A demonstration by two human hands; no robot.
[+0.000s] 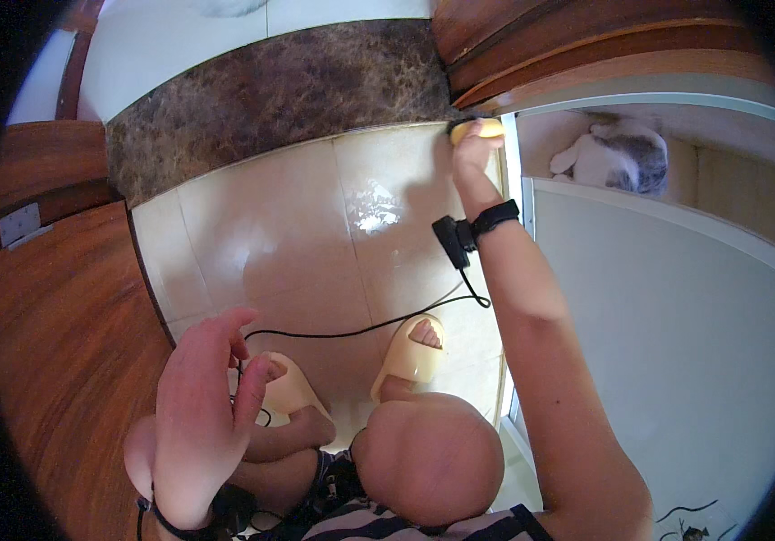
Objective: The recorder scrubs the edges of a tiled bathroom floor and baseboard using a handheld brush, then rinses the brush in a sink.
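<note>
My right hand (472, 150) is stretched out to the far right corner of the tiled floor (279, 223). It grips a yellow hand brush (489, 128) with a dark underside, down at the floor beside a white door frame (512, 149). On that wrist sits a black strap with a small black device (453, 242), trailing a black cable (333, 335). Closer to me, my left hand (205, 399) hovers above my left knee, fingers loosely curled and apart, holding nothing. A wet patch (375, 208) glistens on the tiles left of my right forearm.
A brown marbled threshold (279, 88) crosses the far side. Wooden door woodwork (69, 338) stands at left. At right is a pale panel (651, 270); beyond its frame a grey and white cat (620, 159) is visible. Yellow slippers (409, 351) are on my feet, close to the cable.
</note>
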